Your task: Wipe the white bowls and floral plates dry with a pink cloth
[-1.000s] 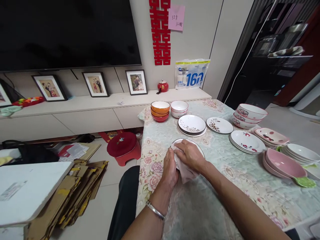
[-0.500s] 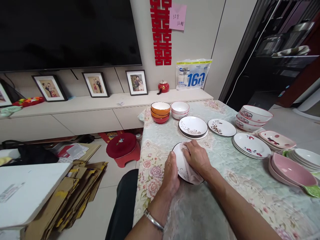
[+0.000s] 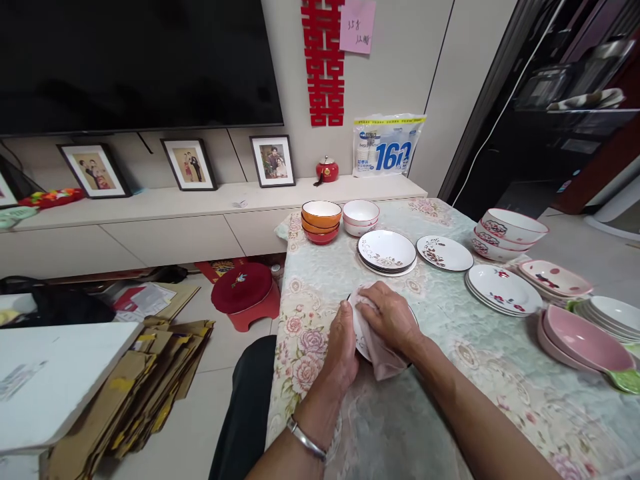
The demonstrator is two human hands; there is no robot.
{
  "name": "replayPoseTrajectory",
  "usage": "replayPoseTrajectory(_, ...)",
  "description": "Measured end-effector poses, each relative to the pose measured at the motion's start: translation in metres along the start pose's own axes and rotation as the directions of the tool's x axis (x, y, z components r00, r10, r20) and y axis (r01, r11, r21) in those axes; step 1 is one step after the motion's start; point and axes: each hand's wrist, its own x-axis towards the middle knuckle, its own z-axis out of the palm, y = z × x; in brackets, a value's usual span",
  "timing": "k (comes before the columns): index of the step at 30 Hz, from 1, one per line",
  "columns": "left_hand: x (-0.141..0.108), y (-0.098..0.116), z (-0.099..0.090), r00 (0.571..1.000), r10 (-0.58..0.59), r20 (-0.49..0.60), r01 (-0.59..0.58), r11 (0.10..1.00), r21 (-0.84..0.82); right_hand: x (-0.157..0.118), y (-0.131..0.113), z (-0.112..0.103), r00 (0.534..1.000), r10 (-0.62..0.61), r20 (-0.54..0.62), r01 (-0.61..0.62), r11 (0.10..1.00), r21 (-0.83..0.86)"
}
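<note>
Now the left hand (image 3: 343, 343) grips a round, dark-rimmed white plate (image 3: 361, 342); the right hand (image 3: 394, 319), fingers bent, holds a pale pink cloth (image 3: 386, 362) on it. Beyond, 1 round red bowl (image 3: 321, 238) holds 2 white-lined orange bowls (image 3: 323, 219).

A home's living room is surrounding the table (image 3: 313, 280): a television (image 3: 140, 60) is spanning the wall (image 3: 400, 67) above a low white cabinet (image 3: 175, 230), framed portraits (image 3: 189, 165) are lining the cabinet top, red cutout characters (image 3: 327, 70) are decorating the wall, and a stool (image 3: 243, 287) is standing off the table's left edge.
</note>
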Motion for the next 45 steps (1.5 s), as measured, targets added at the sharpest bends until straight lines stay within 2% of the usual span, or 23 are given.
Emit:
replayPoseTrajectory(2,0.0,0.0,0.0,1.0,-0.002,0.004,0.002,1.0,-0.027,-0.002,-0.004,-0.001,0.989,-0.122,0.077,0.114,0.988,0.104)
replayPoseTrajectory(4,0.0,0.001,0.0,0.999,-0.031,-0.014,0.029,0.997,-0.07,-0.004,-0.003,-0.005,0.966,-0.205,0.157,0.179,0.97,0.168)
replayPoseTrajectory(7,0.0,0.002,0.003,0.994,-0.072,-0.08,0.062,0.991,-0.12,-0.006,0.008,-0.018,0.939,-0.232,0.254,0.194,0.966,0.169)
replayPoseTrajectory(10,-0.001,0.003,0.006,0.989,-0.076,-0.125,0.06,0.99,-0.124,-0.006,0.019,-0.028,0.961,-0.07,0.269,0.061,0.997,0.04)
replayPoseTrajectory(13,-0.001,0.001,0.007,0.985,-0.078,-0.153,0.066,0.994,-0.085,-0.005,0.02,-0.03,0.972,0.169,0.163,-0.143,0.977,-0.16)
replayPoseTrajectory(15,-0.001,0.0,0.007,0.983,-0.078,-0.168,0.068,0.996,-0.061,-0.004,0.013,-0.027,0.97,0.224,0.099,-0.199,0.957,-0.213)
replayPoseTrajectory(17,-0.001,0.0,0.007,0.984,-0.066,-0.165,0.057,0.997,-0.055,-0.005,0.003,-0.022,0.983,0.145,0.114,-0.129,0.981,-0.142)
replayPoseTrajectory(19,-0.002,0.001,0.006,0.987,-0.052,-0.149,0.044,0.997,-0.057,-0.007,-0.005,-0.019,0.982,-0.025,0.189,0.024,1.0,0.004)
replayPoseTrajectory(21,-0.002,0.003,0.005,0.989,-0.051,-0.141,0.043,0.997,-0.062,-0.009,-0.008,-0.019,0.946,-0.177,0.271,0.148,0.981,0.124)
replayPoseTrajectory(23,-0.003,0.004,0.005,0.988,-0.061,-0.142,0.049,0.995,-0.083,-0.01,-0.004,-0.022,0.915,-0.232,0.331,0.186,0.969,0.164)
replayPoseTrajectory(24,-0.003,0.004,0.006,0.988,-0.066,-0.143,0.053,0.994,-0.095,-0.01,0.001,-0.024,0.916,-0.213,0.341,0.17,0.973,0.153)
replayPoseTrajectory(26,-0.003,0.005,0.007,0.985,-0.079,-0.15,0.064,0.992,-0.105,-0.008,0.01,-0.028,0.949,-0.087,0.302,0.069,0.995,0.071)
replayPoseTrajectory(28,-0.003,0.004,0.009,0.982,-0.095,-0.166,0.081,0.993,-0.086,-0.007,0.016,-0.029,0.976,0.092,0.199,-0.083,0.995,-0.053)
replayPoseTrajectory(30,-0.003,0.004,0.009,0.977,-0.107,-0.182,0.097,0.993,-0.06,-0.007,0.015,-0.027,0.975,0.194,0.105,-0.18,0.975,-0.129)
replayPoseTrajectory(31,-0.003,0.003,0.009,0.977,-0.107,-0.186,0.098,0.994,-0.054,-0.007,0.012,-0.026,0.978,0.185,0.092,-0.173,0.977,-0.126)
replayPoseTrajectory(33,-0.002,0.003,0.008,0.982,-0.084,-0.17,0.076,0.996,-0.053,-0.009,0.003,-0.021,0.989,0.061,0.132,-0.056,0.998,-0.041)
replayPoseTrajectory(35,-0.002,0.003,0.007,0.987,-0.054,-0.149,0.045,0.997,-0.06,-0.011,-0.006,-0.017,0.976,-0.103,0.193,0.092,0.993,0.068)
replayPoseTrajectory(37,-0.003,0.003,0.006,0.989,-0.04,-0.143,0.032,0.998,-0.058,-0.011,-0.009,-0.015,0.965,-0.161,0.209,0.143,0.985,0.099)
replayPoseTrajectory(39,-0.004,0.003,0.007,0.989,-0.044,-0.141,0.037,0.998,-0.051,-0.009,-0.006,-0.016,0.981,-0.09,0.171,0.084,0.996,0.039)
replayPoseTrajectory(41,-0.006,0.003,0.009,0.988,-0.061,-0.141,0.055,0.998,-0.044,-0.007,0.001,-0.02,0.992,0.038,0.119,-0.03,0.997,-0.071)
replayPoseTrajectory(45,-0.008,0.005,0.014,0.976,-0.077,-0.202,0.061,0.995,-0.084,-0.007,0.009,-0.028,0.968,0.243,0.068,-0.21,0.926,-0.315)
